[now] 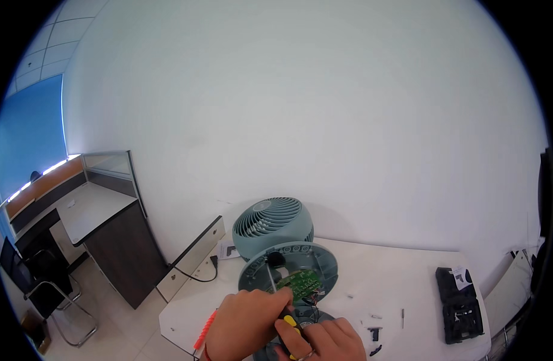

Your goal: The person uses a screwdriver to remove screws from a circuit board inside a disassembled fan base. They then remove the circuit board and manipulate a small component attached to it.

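Where the two hands meet at the lower edge, the left hand is curled into a loose fist and the right hand lies against it, its fingers bent and pressed together around the yellow-and-black handle of a screwdriver; what the left fingers pinch, if anything, cannot be told, since only the back of that hand shows. From the fingers a thin metal shaft rises up and slightly left to a black boss on the round grey-green base, tilted on edge toward the person, likely so its open underside faces the tool. Just past the fingertips, inside that base, sits a green circuit board with thin wires trailing down toward a dark round part half hidden under the knuckles. Beside the left wrist, a red-handled tool lies on the white table. To the right of the fingers, well apart, small black pieces and a slim bit are scattered, and farther right an open black tool case. Behind the base stands the fan with its grille; left of it a black cable runs off the table edge. Farthest off, a desk and chair stand at far left. Hands cover the work below the board.
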Tool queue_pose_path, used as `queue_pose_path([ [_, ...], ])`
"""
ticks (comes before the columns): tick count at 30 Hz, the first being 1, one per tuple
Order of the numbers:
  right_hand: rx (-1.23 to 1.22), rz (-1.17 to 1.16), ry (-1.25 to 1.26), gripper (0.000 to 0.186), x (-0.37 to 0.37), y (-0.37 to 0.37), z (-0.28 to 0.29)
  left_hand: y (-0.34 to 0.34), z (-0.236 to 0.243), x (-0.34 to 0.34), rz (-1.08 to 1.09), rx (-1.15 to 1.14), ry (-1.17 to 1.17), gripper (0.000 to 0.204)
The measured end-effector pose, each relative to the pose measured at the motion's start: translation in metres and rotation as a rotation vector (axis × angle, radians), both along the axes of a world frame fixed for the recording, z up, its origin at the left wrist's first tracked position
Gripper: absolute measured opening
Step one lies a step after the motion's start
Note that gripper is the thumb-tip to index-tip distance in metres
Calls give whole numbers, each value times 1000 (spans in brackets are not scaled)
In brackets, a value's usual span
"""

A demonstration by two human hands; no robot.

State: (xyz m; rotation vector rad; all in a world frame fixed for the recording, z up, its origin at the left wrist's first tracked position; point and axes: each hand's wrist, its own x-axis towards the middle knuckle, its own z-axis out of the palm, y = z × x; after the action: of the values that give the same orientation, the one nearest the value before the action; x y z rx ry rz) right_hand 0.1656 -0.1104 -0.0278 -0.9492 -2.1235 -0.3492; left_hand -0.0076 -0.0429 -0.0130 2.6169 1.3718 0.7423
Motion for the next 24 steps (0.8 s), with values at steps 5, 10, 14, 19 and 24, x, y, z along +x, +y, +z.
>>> queue_pose_path([
  [5,-1,-21,-110,49,5,-9,15,-1,6,-1,-3,-17,59,22],
  [10,67,5,5,50,-2,-8,7,-3,5,-3,36,13,75,23],
  [14,147,-76,-25,50,0,-8,5,6,1,-1,55,-7,82,26],
  [19,73,-76,79,50,1,-7,1,19,-1,-9,20,-96,33,36],
  [24,32,-30,344,43,29,-8,29,24,10,-38,60,-264,-181,44],
])
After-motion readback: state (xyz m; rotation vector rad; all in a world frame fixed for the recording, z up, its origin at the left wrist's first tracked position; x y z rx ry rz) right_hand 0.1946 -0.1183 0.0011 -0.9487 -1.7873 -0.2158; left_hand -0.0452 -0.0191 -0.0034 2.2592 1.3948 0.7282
